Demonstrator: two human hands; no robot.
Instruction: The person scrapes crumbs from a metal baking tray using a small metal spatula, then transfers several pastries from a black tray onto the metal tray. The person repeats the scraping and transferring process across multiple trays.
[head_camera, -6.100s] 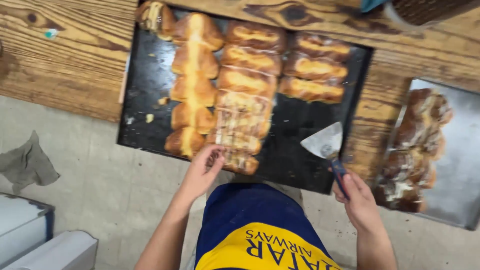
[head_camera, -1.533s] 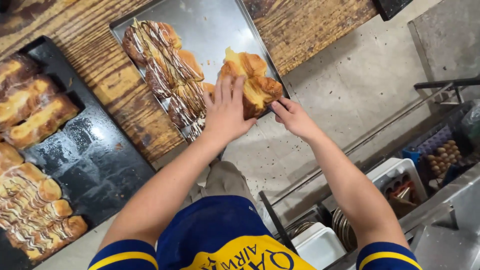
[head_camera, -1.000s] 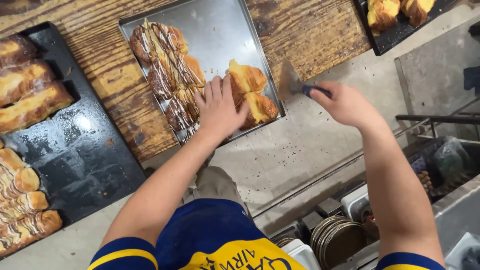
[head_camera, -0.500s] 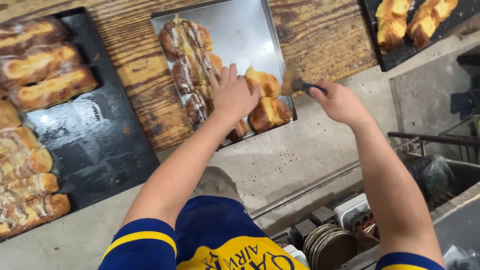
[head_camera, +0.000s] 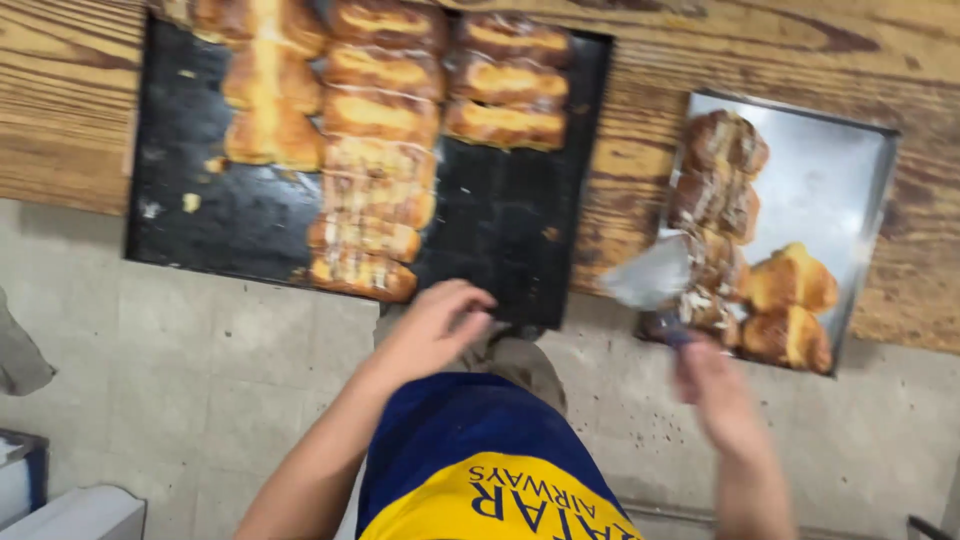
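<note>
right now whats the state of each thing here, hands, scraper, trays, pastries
left hand: open, empty, near the black tray's front edge
right hand: blurred, gripping the scraper handle
scraper: held, blade raised
black tray: partly filled with pastries
long pastries: in rows on it
silver tray: part bare
drizzled buns: lined on it
plain buns: beside them

Single head-mounted camera, aimed steeply downward from above the person's torso. It views the wooden table (head_camera: 60, 110) edge at close range. No second view shares the scene.
</note>
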